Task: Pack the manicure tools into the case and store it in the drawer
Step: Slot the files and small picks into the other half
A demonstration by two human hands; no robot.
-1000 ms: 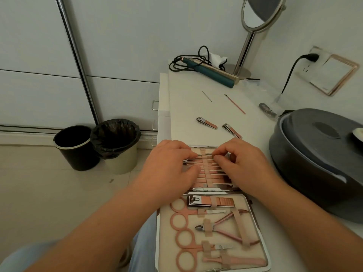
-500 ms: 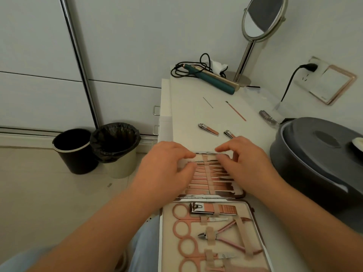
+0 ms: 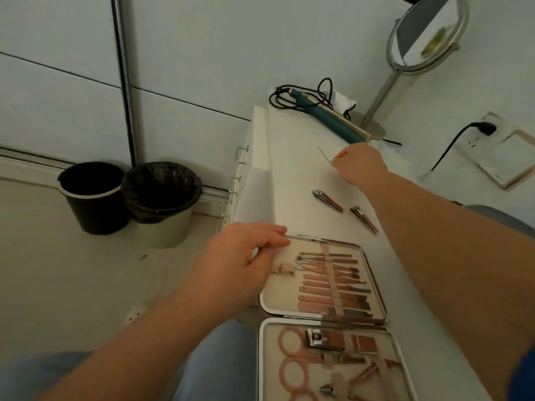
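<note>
The open manicure case (image 3: 375, 275) lies at the near edge of the white dresser top (image 3: 292, 175), with several rose-gold tools strapped in both halves. My left hand (image 3: 240, 261) rests with relaxed fingers on the case's far left corner. My right hand (image 3: 359, 164) is stretched out over the dresser and pinches the near end of a thin metal pick (image 3: 324, 154). Two loose nail clippers (image 3: 327, 201) (image 3: 364, 216) lie between the case and that hand. The dresser's drawer handles (image 3: 241, 154) show on its left side.
A teal hair iron with a black cord (image 3: 327, 120) and a round standing mirror (image 3: 425, 33) are at the back. Two bins (image 3: 92, 195) (image 3: 162, 198) stand on the floor to the left. A grey rounded object (image 3: 503, 221) is at the right edge.
My right hand left the case and reached forward to the thin pick. My left hand slid to the case's far left corner. The strapped tools are now uncovered.
</note>
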